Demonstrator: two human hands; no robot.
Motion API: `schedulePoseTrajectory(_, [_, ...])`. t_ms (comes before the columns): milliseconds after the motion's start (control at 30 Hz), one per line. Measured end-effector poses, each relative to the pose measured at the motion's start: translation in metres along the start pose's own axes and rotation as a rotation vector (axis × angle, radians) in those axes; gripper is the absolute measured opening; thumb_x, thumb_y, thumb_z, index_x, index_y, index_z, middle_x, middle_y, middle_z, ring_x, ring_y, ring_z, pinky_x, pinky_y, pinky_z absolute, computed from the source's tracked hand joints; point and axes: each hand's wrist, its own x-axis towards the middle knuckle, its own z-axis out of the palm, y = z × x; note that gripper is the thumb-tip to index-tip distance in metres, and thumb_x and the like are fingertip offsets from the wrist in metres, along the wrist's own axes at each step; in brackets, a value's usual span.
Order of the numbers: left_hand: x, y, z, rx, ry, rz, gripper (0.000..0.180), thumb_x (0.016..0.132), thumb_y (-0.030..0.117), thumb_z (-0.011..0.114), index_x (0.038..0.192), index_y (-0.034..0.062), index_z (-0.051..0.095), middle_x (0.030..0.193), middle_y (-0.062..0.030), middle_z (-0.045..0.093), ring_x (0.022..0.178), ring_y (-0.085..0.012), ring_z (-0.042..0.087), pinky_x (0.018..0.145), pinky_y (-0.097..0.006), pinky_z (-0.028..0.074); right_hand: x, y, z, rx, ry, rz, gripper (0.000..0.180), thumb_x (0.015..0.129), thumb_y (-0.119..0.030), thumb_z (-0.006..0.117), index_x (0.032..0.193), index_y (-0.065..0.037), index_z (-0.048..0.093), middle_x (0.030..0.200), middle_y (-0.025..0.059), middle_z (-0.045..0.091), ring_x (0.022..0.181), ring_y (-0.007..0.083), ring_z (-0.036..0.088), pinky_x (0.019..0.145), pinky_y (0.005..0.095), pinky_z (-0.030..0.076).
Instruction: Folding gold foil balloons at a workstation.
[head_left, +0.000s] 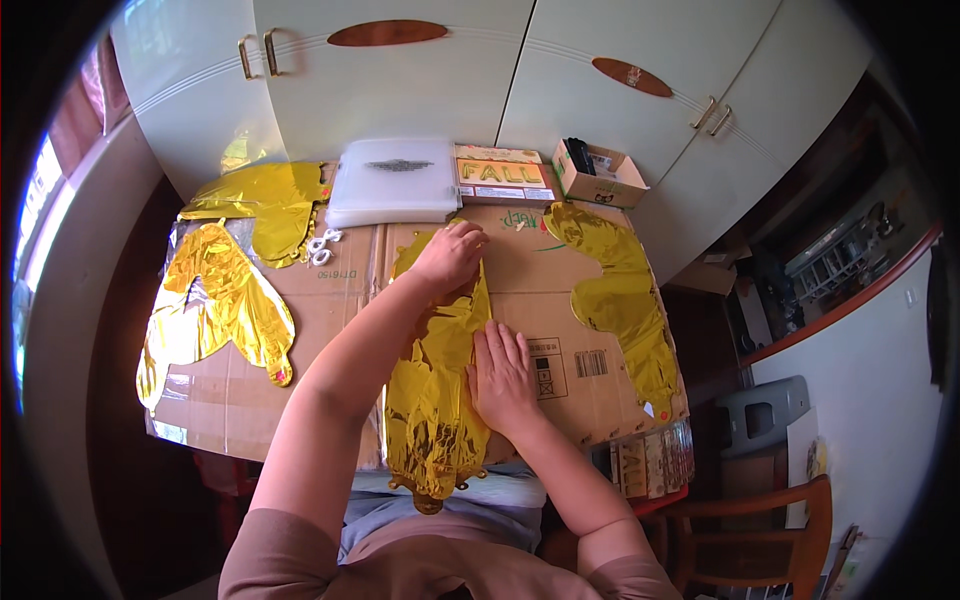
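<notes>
A flat, creased gold foil balloon (436, 385) lies lengthwise in front of me, its near end hanging past the edge of the cardboard. My left hand (452, 256) is at its far end, fingers curled and closed on the foil; the fingertips are partly hidden. Along the balloon's right edge rests my right hand (503, 380), fingers stretched out and palm down, partly on the foil and partly on the cardboard (540, 300).
More flat gold foil balloons lie at the near left (215, 300), far left (285, 200) and right (625, 300). White ribbon coils (322, 246), a stack of clear plastic sleeves (393, 185), a printed box (500, 175) and an open carton (610, 185) line the back. A wooden chair (820, 520) stands at lower right.
</notes>
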Motion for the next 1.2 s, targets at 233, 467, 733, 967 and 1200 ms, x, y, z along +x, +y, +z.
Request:
schedulePoseTrajectory(233, [-0.029, 0.015, -0.02, 0.047, -0.088, 0.079, 0.029, 0.096, 0.021, 0.06, 0.12, 0.0057, 0.066, 0.131, -0.0153, 0.061, 0.133, -0.0377, 0.05, 0.113, -0.048, 0.039, 0.0, 0.001, -0.002, 0.049, -0.015, 0.004, 0.056, 0.097, -0.026, 0.058, 0.141, 0.006, 0.048, 0.152, 0.0274, 0.042, 0.143, 0.0407, 0.038, 0.122, 0.0546, 0.021])
schedulePoseTrajectory(467, [-0.038, 0.024, -0.022, 0.009, -0.161, 0.015, 0.031, 0.096, 0.022, 0.062, 0.119, 0.0023, 0.067, 0.131, -0.02, 0.06, 0.131, -0.0415, 0.052, 0.113, -0.048, 0.039, 0.001, -0.001, -0.004, 0.016, -0.006, -0.011, 0.056, 0.096, -0.027, 0.059, 0.141, 0.005, 0.048, 0.151, 0.0262, 0.044, 0.142, 0.0398, 0.04, 0.12, 0.0546, 0.026])
schedulePoseTrajectory(733, [-0.037, 0.047, -0.027, 0.025, -0.151, 0.123, 0.028, 0.09, 0.023, 0.069, 0.111, 0.0042, 0.068, 0.123, -0.0154, 0.064, 0.12, -0.0352, 0.058, 0.105, -0.045, 0.046, 0.001, 0.0, -0.003, 0.013, -0.006, -0.001, 0.055, 0.096, -0.026, 0.058, 0.14, 0.005, 0.046, 0.15, 0.0257, 0.043, 0.141, 0.0394, 0.039, 0.119, 0.055, 0.026])
schedulePoseTrajectory(967, [-0.043, 0.05, -0.022, 0.071, -0.185, 0.153, 0.024, 0.086, 0.019, 0.071, 0.105, 0.0049, 0.071, 0.112, -0.0124, 0.07, 0.105, -0.0333, 0.066, 0.095, -0.043, 0.052, 0.001, -0.001, -0.003, 0.009, -0.016, 0.002, 0.053, 0.096, -0.026, 0.058, 0.14, 0.004, 0.047, 0.149, 0.0246, 0.044, 0.141, 0.0391, 0.039, 0.119, 0.0547, 0.027])
schedulePoseTrajectory(1200, [-0.045, 0.043, -0.016, -0.043, -0.13, 0.076, 0.017, 0.087, 0.018, 0.07, 0.099, 0.0052, 0.073, 0.105, -0.0118, 0.071, 0.096, -0.0341, 0.068, 0.086, -0.043, 0.055, 0.002, -0.002, -0.005, 0.008, -0.01, 0.005, 0.052, 0.096, -0.024, 0.058, 0.14, 0.002, 0.049, 0.149, 0.0237, 0.046, 0.141, 0.0386, 0.04, 0.118, 0.0539, 0.027])
